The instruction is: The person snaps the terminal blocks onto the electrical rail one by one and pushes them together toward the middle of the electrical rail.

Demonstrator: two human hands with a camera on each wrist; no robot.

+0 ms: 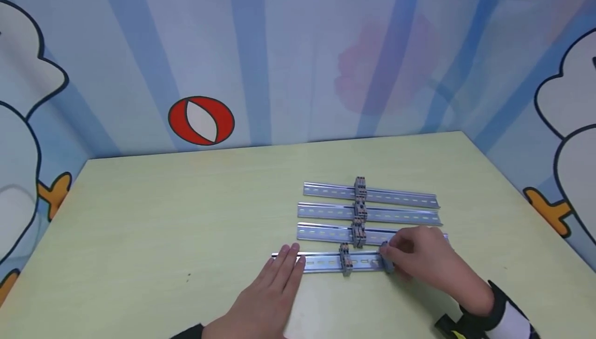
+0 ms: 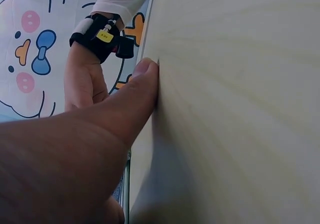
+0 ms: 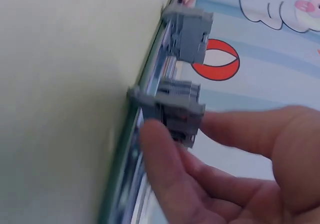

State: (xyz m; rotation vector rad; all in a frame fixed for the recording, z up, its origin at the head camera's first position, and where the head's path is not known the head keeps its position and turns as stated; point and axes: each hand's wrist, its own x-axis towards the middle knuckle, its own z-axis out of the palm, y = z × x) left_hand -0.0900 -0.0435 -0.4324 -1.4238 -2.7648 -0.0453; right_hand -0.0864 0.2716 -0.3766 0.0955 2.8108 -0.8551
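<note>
In the head view, the nearest slotted metal DIN rail (image 1: pixel 321 263) lies crosswise on the table. My left hand (image 1: pixel 263 300) rests with straight fingers over its left end. Toward the rail's right part, my right hand (image 1: pixel 430 256) pinches a grey terminal block (image 1: pixel 387 263) between thumb and fingers. The right wrist view shows this held terminal block (image 3: pixel 175 114) upright at the rail, fingertips on both its sides. A second grey terminal block (image 1: pixel 345 261) sits on the same rail, left of the pinched one. The left wrist view shows mostly the left thumb (image 2: pixel 135 94).
Behind the near rail lie three more DIN rails (image 1: pixel 326 232), roughly parallel, each carrying grey terminal blocks (image 1: pixel 359 210) near its middle. The pale wooden table (image 1: pixel 186 215) ends at a blue patterned backdrop (image 1: pixel 288 59) behind and at both sides.
</note>
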